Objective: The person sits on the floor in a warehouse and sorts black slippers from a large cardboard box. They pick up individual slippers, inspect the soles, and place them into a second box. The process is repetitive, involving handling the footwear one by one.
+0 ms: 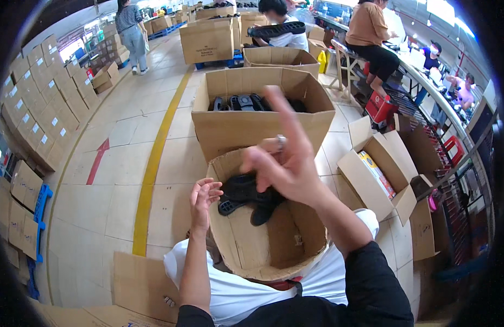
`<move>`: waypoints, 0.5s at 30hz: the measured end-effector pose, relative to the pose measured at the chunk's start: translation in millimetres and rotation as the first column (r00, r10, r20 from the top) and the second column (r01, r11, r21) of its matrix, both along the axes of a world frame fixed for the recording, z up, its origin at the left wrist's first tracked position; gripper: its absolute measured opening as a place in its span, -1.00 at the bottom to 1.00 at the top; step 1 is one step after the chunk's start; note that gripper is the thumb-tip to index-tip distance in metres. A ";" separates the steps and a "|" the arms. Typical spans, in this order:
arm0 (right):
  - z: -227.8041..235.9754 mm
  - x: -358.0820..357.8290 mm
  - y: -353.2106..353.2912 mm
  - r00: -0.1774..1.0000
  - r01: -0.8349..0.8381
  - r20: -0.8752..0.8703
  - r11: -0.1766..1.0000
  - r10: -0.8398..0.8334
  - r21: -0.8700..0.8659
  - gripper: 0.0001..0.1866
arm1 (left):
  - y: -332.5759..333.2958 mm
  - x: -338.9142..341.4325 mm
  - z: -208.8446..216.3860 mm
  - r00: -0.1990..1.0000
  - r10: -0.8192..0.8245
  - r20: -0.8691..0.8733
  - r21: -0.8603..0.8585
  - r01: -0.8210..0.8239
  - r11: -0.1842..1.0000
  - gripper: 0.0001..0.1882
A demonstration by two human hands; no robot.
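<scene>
Between my knees stands a round-bent cardboard box [246, 250] with several black shoe soles [238, 191] lying loose at its far end. Raised over the box is my right hand [290, 166], its index finger stretched out, the others spread or bent, a ring on one finger; it is open and holds nothing. At the box's left rim hovers my left hand [202, 201], fingers loosely bent and apart, also with nothing in it. The right hand covers part of the soles. Just beyond, a bigger cardboard box [252, 128] contains more black soles [246, 102].
An open carton [377, 166] with a colourful package inside sits to the right. Stacked cartons [42, 103] line the left side. A yellow floor line [154, 169] runs ahead. Ahead, one person holds a black sole [279, 29]; another sits at a bench [420, 71].
</scene>
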State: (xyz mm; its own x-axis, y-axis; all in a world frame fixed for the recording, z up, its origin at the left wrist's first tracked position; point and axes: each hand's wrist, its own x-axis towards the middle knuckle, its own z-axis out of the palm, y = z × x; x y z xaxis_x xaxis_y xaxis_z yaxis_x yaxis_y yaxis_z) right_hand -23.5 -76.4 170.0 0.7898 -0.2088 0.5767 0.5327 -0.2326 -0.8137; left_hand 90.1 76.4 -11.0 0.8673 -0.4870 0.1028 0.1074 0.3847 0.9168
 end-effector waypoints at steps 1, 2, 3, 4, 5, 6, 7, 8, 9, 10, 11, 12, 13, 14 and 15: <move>8.1 1.0 8.0 0.997 -0.075 0.021 0.990 0.078 -0.116 -0.26 | -3.1 -1.7 0.4 1.000 -0.006 0.003 0.011 0.006 1.000 -0.59; 9.1 3.5 11.4 0.990 -0.134 -0.052 0.982 0.128 -0.133 -0.27 | -5.3 -3.5 0.3 1.000 -0.010 0.005 0.022 0.009 1.000 -0.58; 11.3 5.7 14.1 0.976 -0.198 -0.119 0.969 0.181 -0.151 -0.28 | -7.6 -7.0 1.7 1.000 -0.002 0.023 0.013 0.001 1.000 -0.56; 12.5 7.2 15.7 0.955 -0.263 -0.187 0.951 0.232 -0.164 -0.29 | -9.9 -12.1 2.1 0.999 0.007 0.039 0.003 -0.007 1.000 -0.54; 10.8 8.6 16.3 0.947 -0.273 -0.230 0.940 0.225 -0.203 -0.31 | -10.8 -14.0 2.7 0.998 0.017 0.055 -0.007 -0.017 1.000 -0.52; 4.9 10.9 18.8 0.935 -0.295 -0.272 0.926 0.229 -0.236 -0.33 | -7.0 -10.0 -1.7 0.997 -0.012 0.075 -0.003 0.012 1.000 -0.51; -1.9 13.9 20.9 0.921 -0.319 -0.314 0.909 0.230 -0.268 -0.35 | -3.3 -2.1 -10.1 0.995 -0.040 0.094 0.001 0.040 0.999 -0.51; -10.2 17.6 22.7 0.899 -0.342 -0.370 0.903 0.234 -0.259 -0.36 | 1.0 2.8 -13.8 0.991 -0.068 0.113 0.005 0.068 0.998 -0.50; -26.7 19.6 18.0 0.868 -0.353 -0.446 0.903 0.218 -0.246 -0.38 | -9.0 -7.7 -1.3 0.995 -0.021 0.097 -0.011 0.022 1.000 -0.53; -46.3 23.6 16.0 0.829 -0.374 -0.516 0.901 0.218 -0.221 -0.39 | -8.2 -6.9 -1.8 0.995 0.007 0.098 0.010 -0.008 1.000 -0.55; -67.9 29.7 9.7 0.764 -0.398 -0.616 0.892 0.193 -0.213 -0.43 | -7.4 -4.4 -3.3 0.994 0.035 0.100 0.033 -0.039 0.999 -0.58; -96.0 33.9 0.3 0.680 -0.422 -0.713 0.886 0.168 -0.193 -0.46 | -6.9 -3.6 -6.5 0.994 0.060 0.092 0.063 -0.066 0.996 -0.60; -128.6 34.7 -13.5 0.595 -0.370 -0.795 0.918 0.119 -0.140 -0.50 | -10.3 -3.3 -8.8 0.994 0.088 0.072 0.061 -0.092 0.994 -0.63; -166.9 34.4 -26.3 0.486 -0.322 -0.869 0.943 0.093 -0.079 -0.52 | -9.0 -3.3 -9.0 0.991 0.126 0.044 0.076 -0.129 0.989 -0.67; -213.1 34.7 -47.4 0.389 -0.266 -0.921 0.960 0.025 -0.087 -0.54 | -11.5 -0.1 -6.7 0.990 0.144 0.005 0.074 -0.144 0.987 -0.70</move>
